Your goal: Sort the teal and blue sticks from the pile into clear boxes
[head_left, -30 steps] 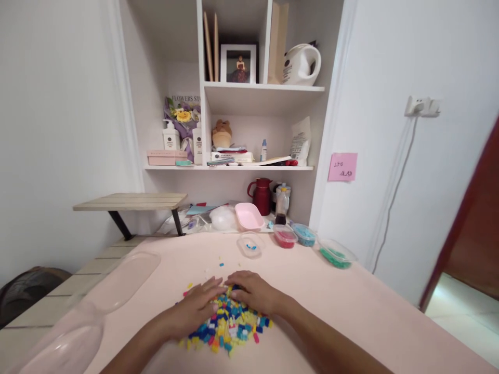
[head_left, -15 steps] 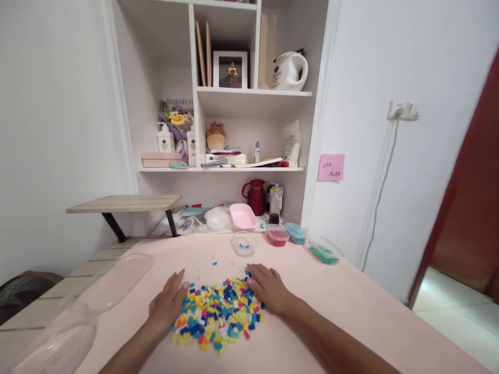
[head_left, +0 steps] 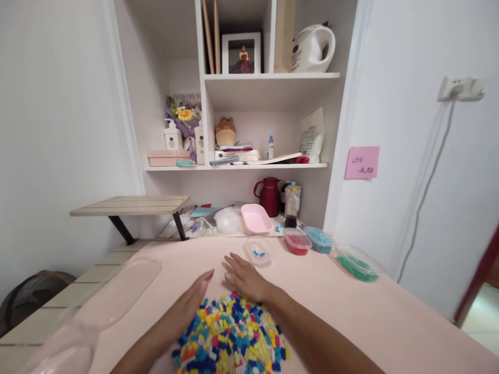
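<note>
A heap of small colourful plastic building bricks (head_left: 234, 332) lies on the pink tabletop, in blue, yellow, white, teal and pink. My left hand (head_left: 196, 295) stands on its edge at the heap's far left side, fingers stretched and holding nothing. At the far side of the heap, my right hand (head_left: 245, 278) reaches flat with its fingers apart, close to the table. Its fingertips point toward the left. Just beyond it stands a small clear container (head_left: 259, 252) with a few blue pieces inside.
To the right stand clear tubs of red pieces (head_left: 297, 242), blue pieces (head_left: 318, 240) and green pieces (head_left: 357, 264). A pink basin (head_left: 256, 219) and a dark red jug (head_left: 269, 197) are behind. Transparent lids (head_left: 120, 291) lie on the left, near a small wooden shelf (head_left: 130, 205).
Both hands have moved from the sides of the heap to its far edge and closer together. The camera view has shifted, so the surroundings appear farther right.
</note>
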The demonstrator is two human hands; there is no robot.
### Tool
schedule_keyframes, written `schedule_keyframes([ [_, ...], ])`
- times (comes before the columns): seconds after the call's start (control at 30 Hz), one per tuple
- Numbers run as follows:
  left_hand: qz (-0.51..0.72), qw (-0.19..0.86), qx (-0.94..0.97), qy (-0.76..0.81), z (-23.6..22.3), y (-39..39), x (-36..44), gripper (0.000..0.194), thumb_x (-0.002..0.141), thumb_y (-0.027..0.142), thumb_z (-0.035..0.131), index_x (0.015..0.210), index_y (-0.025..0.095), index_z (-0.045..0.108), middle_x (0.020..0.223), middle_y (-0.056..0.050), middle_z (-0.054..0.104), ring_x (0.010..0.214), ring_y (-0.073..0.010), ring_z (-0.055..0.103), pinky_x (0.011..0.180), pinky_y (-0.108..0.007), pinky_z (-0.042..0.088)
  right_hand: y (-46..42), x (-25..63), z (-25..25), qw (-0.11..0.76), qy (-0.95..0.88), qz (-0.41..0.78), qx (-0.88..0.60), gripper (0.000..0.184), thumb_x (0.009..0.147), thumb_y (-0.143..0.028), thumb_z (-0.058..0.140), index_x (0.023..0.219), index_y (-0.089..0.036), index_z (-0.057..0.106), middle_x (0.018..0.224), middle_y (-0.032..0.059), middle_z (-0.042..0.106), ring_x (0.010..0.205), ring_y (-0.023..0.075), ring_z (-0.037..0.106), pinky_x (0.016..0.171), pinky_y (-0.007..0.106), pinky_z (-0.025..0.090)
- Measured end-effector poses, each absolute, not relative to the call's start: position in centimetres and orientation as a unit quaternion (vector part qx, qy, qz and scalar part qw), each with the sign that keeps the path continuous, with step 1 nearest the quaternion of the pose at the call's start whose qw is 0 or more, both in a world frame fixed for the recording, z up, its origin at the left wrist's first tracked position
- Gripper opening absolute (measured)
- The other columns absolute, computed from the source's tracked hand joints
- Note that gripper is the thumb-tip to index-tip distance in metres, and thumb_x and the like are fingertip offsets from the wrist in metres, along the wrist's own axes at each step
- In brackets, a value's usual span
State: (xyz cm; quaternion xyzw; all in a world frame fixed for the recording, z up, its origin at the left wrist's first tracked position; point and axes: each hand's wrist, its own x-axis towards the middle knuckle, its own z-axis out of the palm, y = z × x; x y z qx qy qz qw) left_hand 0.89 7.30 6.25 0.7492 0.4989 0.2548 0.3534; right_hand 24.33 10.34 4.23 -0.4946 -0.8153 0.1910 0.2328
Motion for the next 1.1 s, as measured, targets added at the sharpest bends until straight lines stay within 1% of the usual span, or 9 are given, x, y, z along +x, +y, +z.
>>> schedule_keyframes([
  [0.1, 0.325, 0.332, 0.675, 0.573, 6.3, 8.4, -0.9, 0.068, 0.091, 0.065, 0.02, 0.14, 0.028, 0.05, 0.155, 0.0, 0.044, 0.146, -0.021, 0.034, 0.121, -0.039, 0.027, 12.3, 23.9, 4.5, 0.207, -0.808, 0.21, -0.51, 0.058, 0.103, -0.053, 0.029, 0.151, -0.022, 0.04, 0.158, 0.0105, 0.036, 0.149, 0.027, 0.024, 0.12, 0.05, 0.016],
  [0.27, 0.288, 0.37, 0.665, 0.581, 4.5, 8.5, -2.9, 0.06, 0.088, 0.057, 0.038, 0.139, 0.028, 0.052, 0.157, 0.001, 0.04, 0.146, -0.0224, 0.035, 0.12, -0.04, 0.029, 10.9, 23.7, 5.0, 0.179, -0.851, 0.25, -0.425, 0.058, 0.102, -0.059, 0.026, 0.14, -0.028, 0.056, 0.153, 0.0046, 0.045, 0.147, 0.0252, 0.029, 0.121, 0.048, 0.014],
  [0.4, 0.281, 0.379, 0.686, 0.553, 4.0, 7.6, -2.5, 0.065, 0.087, 0.058, 0.04, 0.144, 0.027, 0.046, 0.157, -0.002, 0.041, 0.145, -0.0232, 0.037, 0.117, -0.04, 0.036, 7.8, 24.2, 6.5, 0.195, -0.855, 0.346, -0.333, 0.064, 0.099, -0.067, 0.023, 0.132, -0.03, 0.063, 0.139, 0.0017, 0.061, 0.132, 0.0222, 0.051, 0.113, 0.037, 0.035],
  [0.5, 0.288, 0.387, 0.676, 0.557, 4.1, 7.3, -2.6, 0.064, 0.088, 0.057, 0.037, 0.144, 0.027, 0.045, 0.156, -0.002, 0.043, 0.142, -0.0231, 0.042, 0.116, -0.04, 0.037, 7.3, 25.5, 7.6, 0.279, -0.81, 0.326, -0.399, 0.065, 0.103, -0.058, 0.017, 0.13, -0.022, 0.064, 0.126, 0.0071, 0.068, 0.112, 0.0229, 0.065, 0.099, 0.038, 0.047],
  [0.63, 0.314, 0.374, 0.66, 0.57, 4.1, 6.9, -3.1, 0.058, 0.089, 0.05, 0.038, 0.14, 0.025, 0.05, 0.154, -0.004, 0.045, 0.141, -0.0231, 0.043, 0.116, -0.04, 0.036, 8.6, 27.9, 7.8, 0.29, -0.768, 0.025, -0.571, 0.038, 0.1, -0.029, 0.038, 0.123, -0.023, 0.067, 0.134, 0.0103, 0.062, 0.124, 0.0281, 0.054, 0.107, 0.047, 0.036],
  [0.7, 0.317, 0.359, 0.667, 0.571, 3.7, 6.7, -2.8, 0.057, 0.09, 0.048, 0.037, 0.139, 0.023, 0.05, 0.156, -0.006, 0.043, 0.142, -0.0216, 0.042, 0.117, -0.039, 0.035, 9.3, 28.7, 7.3, 0.228, -0.754, -0.067, -0.612, 0.046, 0.09, -0.016, 0.05, 0.134, -0.026, 0.059, 0.148, 0.0078, 0.049, 0.138, 0.0304, 0.039, 0.113, 0.05, 0.025],
  [0.8, 0.267, 0.287, 0.693, 0.605, 2.7, 6.5, -1.6, 0.053, 0.091, 0.045, 0.034, 0.136, 0.024, 0.054, 0.156, -0.005, 0.042, 0.146, -0.0207, 0.035, 0.122, -0.044, 0.024, 9.7, 29.1, 6.4, 0.149, -0.722, -0.101, -0.668, 0.069, 0.082, -0.008, 0.055, 0.147, -0.026, 0.044, 0.149, 0.01, 0.048, 0.14, 0.033, 0.033, 0.115, 0.055, 0.014],
  [0.93, 0.278, 0.178, 0.704, 0.629, 1.5, 6.6, -0.7, 0.054, 0.093, 0.046, 0.028, 0.133, 0.025, 0.056, 0.155, -0.006, 0.044, 0.148, -0.0222, 0.032, 0.123, -0.047, 0.021, 9.9, 29.5, 6.2, 0.113, -0.711, -0.095, -0.688, 0.042, 0.084, -0.007, 0.05, 0.119, -0.023, 0.069, 0.111, 0.0132, 0.073, 0.119, 0.0331, 0.052, 0.111, 0.057, 0.014],
  [1.1, 0.365, 0.179, 0.687, 0.603, 1.4, 6.5, -1.6, 0.054, 0.09, 0.05, 0.028, 0.125, 0.022, 0.06, 0.147, -0.007, 0.053, 0.139, -0.0225, 0.045, 0.119, -0.04, 0.032, 8.3, 31.0, 7.3, 0.091, -0.734, -0.092, -0.667, 0.025, 0.085, -0.013, 0.054, 0.087, -0.022, 0.077, 0.097, 0.0111, 0.075, 0.106, 0.0307, 0.058, 0.108, 0.054, 0.02],
])
